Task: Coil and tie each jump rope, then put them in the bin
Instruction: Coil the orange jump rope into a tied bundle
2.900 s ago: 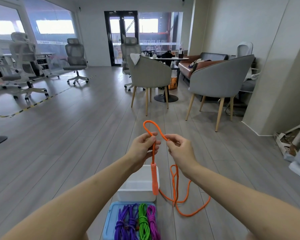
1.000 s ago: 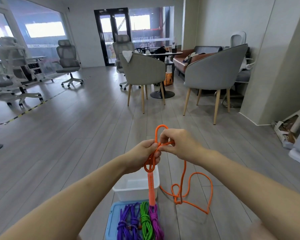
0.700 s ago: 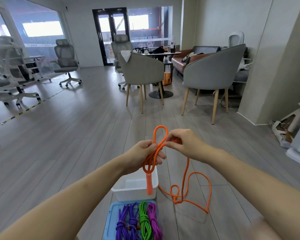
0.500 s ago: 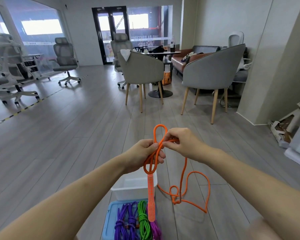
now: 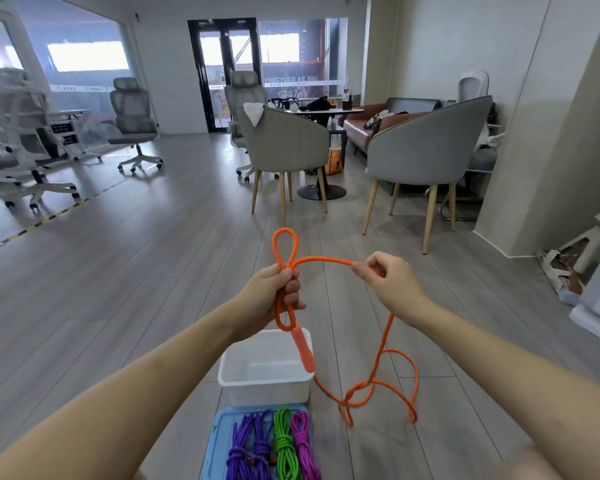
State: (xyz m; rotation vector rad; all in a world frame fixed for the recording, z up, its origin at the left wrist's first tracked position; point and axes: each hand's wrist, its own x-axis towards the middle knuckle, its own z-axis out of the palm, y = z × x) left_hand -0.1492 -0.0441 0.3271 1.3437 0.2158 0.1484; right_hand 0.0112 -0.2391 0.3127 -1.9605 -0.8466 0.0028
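Observation:
My left hand (image 5: 269, 295) grips the folded loops of an orange jump rope (image 5: 321, 260); one loop stands up above the fist, another hangs below with the orange handle (image 5: 303, 349) dangling over the white bin (image 5: 264, 388). My right hand (image 5: 390, 284) pinches the rope a stretch to the right, so a strand arches between the hands. The rest of the rope drops from my right hand to the floor and lies in loose loops right of the bin. The bin holds nothing.
A blue lid (image 5: 219, 441) in front of the bin carries tied purple, green and magenta ropes (image 5: 284, 445). Two grey armchairs (image 5: 426, 157) and a round table stand ahead. Office chairs (image 5: 132, 123) are at the left, cardboard debris (image 5: 561, 271) by the right wall.
My right hand has moved away to the right from my left hand, drawing out a length of rope between them. The handle swings under my left fist.

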